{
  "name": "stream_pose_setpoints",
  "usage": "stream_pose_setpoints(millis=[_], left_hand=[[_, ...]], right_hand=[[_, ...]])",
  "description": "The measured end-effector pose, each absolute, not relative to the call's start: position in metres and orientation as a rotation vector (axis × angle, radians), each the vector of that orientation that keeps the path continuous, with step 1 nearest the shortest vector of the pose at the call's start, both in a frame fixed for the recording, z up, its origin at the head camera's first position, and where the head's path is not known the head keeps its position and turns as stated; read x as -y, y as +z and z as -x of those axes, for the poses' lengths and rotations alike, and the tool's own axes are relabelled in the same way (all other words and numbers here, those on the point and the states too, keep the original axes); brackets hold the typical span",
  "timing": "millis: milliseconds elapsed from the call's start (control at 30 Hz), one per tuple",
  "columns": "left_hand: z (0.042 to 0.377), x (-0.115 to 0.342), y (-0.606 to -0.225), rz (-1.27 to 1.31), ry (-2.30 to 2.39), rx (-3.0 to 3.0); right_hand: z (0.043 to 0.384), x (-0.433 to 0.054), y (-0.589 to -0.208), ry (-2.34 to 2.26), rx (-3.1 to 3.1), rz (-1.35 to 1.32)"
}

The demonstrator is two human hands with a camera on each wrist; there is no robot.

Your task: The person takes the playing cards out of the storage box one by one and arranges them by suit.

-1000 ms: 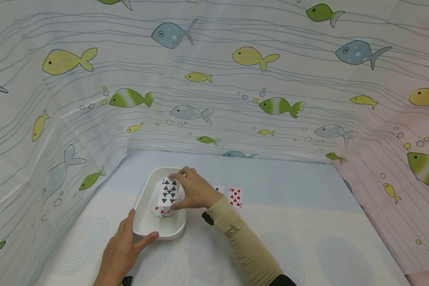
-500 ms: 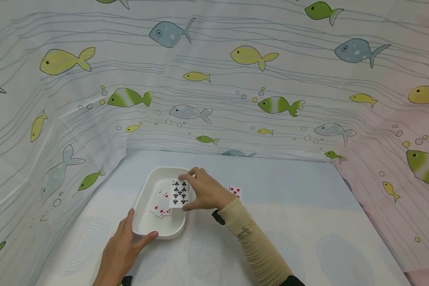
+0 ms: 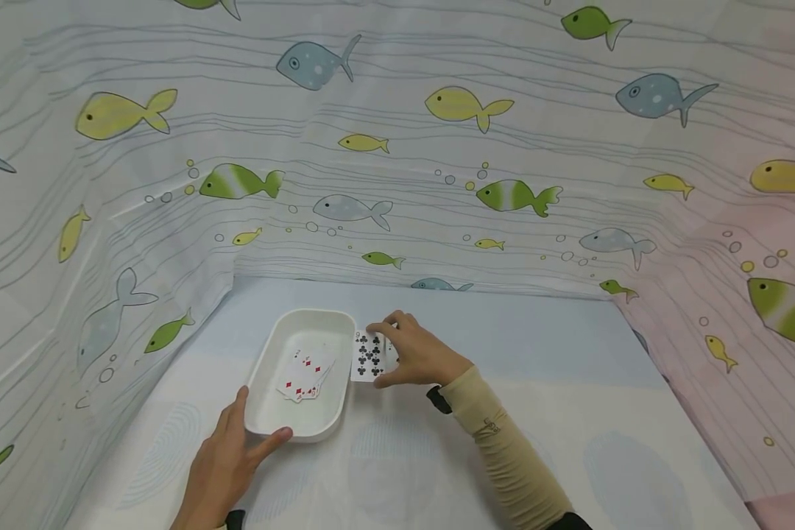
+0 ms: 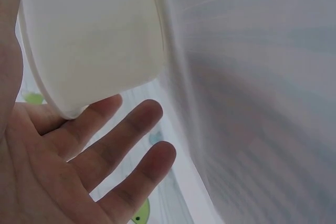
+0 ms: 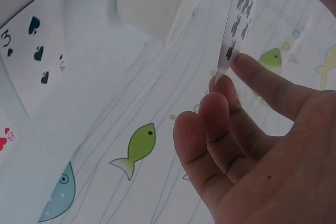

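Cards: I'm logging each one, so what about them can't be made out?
Heart card: right wrist view, most of it cut off by the left edge.
Three of spades: head view, mostly hidden behind the right hand.
Cards in the tray: head view, overlapping each other, so their number is unclear.

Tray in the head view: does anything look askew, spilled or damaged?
Slightly askew: the cards inside the tray overlap at uneven angles instead of lying squared up. Nothing looks spilled or damaged.

Wht fish-print walls (image 3: pixel 407 173), pale bl/wht tbl (image 3: pixel 543 342)
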State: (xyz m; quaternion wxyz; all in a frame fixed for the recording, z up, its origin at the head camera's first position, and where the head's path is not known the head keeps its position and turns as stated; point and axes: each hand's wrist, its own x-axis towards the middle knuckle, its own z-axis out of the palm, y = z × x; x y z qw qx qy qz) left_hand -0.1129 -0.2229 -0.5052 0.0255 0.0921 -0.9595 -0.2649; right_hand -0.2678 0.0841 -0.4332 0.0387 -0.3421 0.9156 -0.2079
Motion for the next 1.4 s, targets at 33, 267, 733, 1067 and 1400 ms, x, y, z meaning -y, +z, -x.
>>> stream_pose_setpoints(millis=[33,267,733,1067,1400], left_hand=[[0.113,0.223,-0.505,-0.283,-0.821,2.966],[0.113,0.225,-0.507,-0.285,-0.82,2.968],[0.116,0.222,-0.503,-0.334,-0.829,3.012],[0.113,0.224,-0.503,-0.318,-0.838,2.991],[0.114,0.224,-0.504,-0.324,-0.86,3.001]], right_hand=[[0.269,-0.088,-0.435,-0.648,-2.804,1.033],[0.277,-0.121,-0.442,-0.704,-2.795,0.919],[0.288,-0.203,-0.453,-0.659,-2.833,0.708],[0.29,-0.232,-0.466,-0.617,-2.834,0.67],[0.293,-0.245,-0.484,-0.57,-2.776,0.579]])
